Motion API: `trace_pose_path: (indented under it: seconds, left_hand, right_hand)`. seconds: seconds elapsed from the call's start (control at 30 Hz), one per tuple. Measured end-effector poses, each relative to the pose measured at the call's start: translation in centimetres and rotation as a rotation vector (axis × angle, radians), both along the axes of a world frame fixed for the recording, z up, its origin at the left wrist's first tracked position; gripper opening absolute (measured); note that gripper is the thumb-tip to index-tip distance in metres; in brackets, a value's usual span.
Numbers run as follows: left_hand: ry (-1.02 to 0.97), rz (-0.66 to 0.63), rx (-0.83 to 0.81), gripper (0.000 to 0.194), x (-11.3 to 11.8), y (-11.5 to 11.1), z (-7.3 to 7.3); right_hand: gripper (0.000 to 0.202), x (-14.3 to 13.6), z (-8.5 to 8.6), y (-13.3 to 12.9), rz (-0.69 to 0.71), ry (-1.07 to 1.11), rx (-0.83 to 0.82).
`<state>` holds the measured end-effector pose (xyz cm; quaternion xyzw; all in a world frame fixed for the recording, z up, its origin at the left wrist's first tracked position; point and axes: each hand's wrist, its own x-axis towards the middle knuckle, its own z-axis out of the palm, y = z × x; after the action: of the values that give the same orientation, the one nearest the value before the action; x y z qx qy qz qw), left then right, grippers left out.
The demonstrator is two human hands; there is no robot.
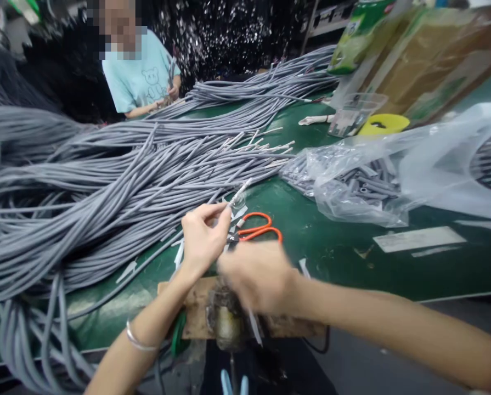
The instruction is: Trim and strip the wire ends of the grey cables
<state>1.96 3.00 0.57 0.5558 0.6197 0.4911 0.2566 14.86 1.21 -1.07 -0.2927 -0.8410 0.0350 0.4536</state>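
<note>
My left hand (206,233) is closed, thumb and finger pinched on a grey cable whose stripped white end (242,192) points up and to the right. My right hand (261,274) is blurred by motion, its fingers curled, beside a metal device (226,321) on a wooden board (196,315); what it holds, if anything, cannot be made out. Scissors with orange handles (258,230) lie on the green table (336,252) just beyond my hands. White strips lie around them.
Bundles of grey cables (117,175) cover the left and back. A clear bag of short grey tubes (364,181), a plastic cup (354,115), yellow tape (384,124) and a box (434,60) stand right. A person (146,71) holds cables across the table.
</note>
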Motion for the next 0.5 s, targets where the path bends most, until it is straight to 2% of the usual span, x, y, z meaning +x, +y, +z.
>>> trace_pose_path:
  seconds: [0.1,0.23,0.5]
  left_hand:
    - [-0.071,-0.045,0.067,0.021,-0.3,-0.6,0.3]
    - [-0.103,-0.074,0.100,0.019,-0.3,-1.1,0.5]
    - [0.008,-0.132,0.192,0.017,-0.1,-1.6,0.2]
  right_hand:
    - [0.030,0.6,0.8,0.8,-0.090,0.136,-0.105]
    - [0.032,1.3,1.4,1.9,-0.124,0.081,-0.269]
    - [0.032,1.2,1.1,2.2,-0.102,0.075,-0.326]
